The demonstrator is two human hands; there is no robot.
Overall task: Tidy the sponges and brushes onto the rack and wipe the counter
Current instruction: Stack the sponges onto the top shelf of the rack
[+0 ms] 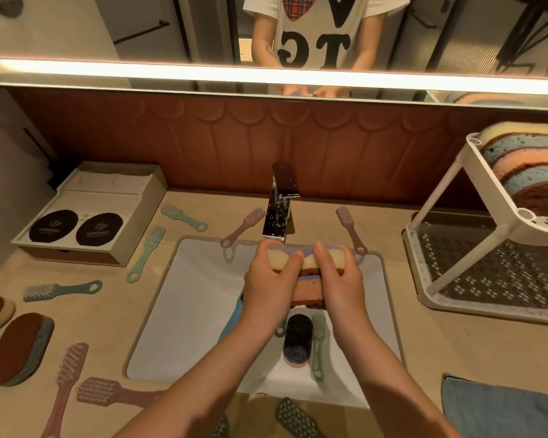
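The fingers of the left hand and the right hand are curled tight around a held sponge stack in the middle of the frame, with the thumbs pressed into its yellow top layer. The stack hangs over the sink, just under the spout of the faucet. Below the wrists, inside the basin, a dark sponge and a green brush lie side by side. On the desk, two pink brushes lie one on either side of the faucet. Further left are three green and blue brushes. Near the lower left edge are two brown-topped sponges and two more pink brushes. At the right of the frame stands the two-tier rack, well apart from the hands. A row of sponges stands on edge in its upper tier. A blue cloth lies at the lower right.
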